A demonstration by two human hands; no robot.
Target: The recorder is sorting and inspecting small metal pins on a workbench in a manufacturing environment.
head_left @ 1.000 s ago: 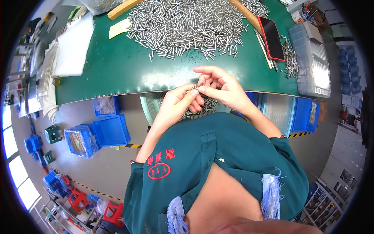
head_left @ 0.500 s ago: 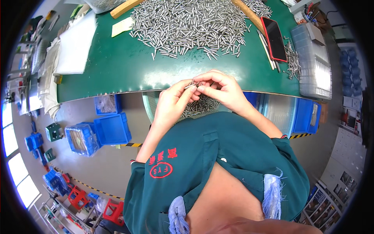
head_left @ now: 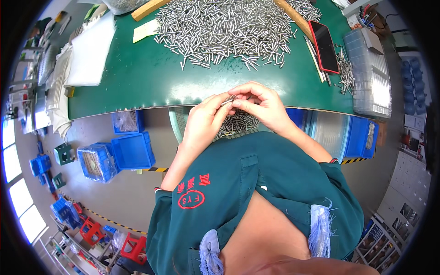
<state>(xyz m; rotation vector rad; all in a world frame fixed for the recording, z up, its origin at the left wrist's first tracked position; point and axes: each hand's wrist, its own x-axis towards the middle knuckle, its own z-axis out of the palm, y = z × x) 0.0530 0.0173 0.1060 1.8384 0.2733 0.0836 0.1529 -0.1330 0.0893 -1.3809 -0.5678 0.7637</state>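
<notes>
At the table's near edge my two hands meet, fingertips almost touching. Small metal pins [head_left: 228,100] show between the thumb and fingers of my left hand [head_left: 204,118], which is closed on them. My right hand [head_left: 265,106] is closed too, thumb against the fingers; the small pieces at its fingertips are partly hidden. Below the hands, a pale green basket [head_left: 178,126] in front of my body holds many similar metal pins [head_left: 238,123]. Across the green table [head_left: 137,82] lies a large heap of silvery pins [head_left: 224,30].
Wooden bars [head_left: 293,14] flank the heap. On the right lie a red-edged phone [head_left: 323,46], thin sticks [head_left: 316,59], a small pin pile [head_left: 344,71] and clear plastic boxes [head_left: 366,73]. White sheets [head_left: 91,52] cover the left end. Blue crates [head_left: 133,150] stand on the floor.
My left fingers have shifted slightly around the pins, which show more plainly now. The right hand stays almost in place, and the whole view has moved a little.
</notes>
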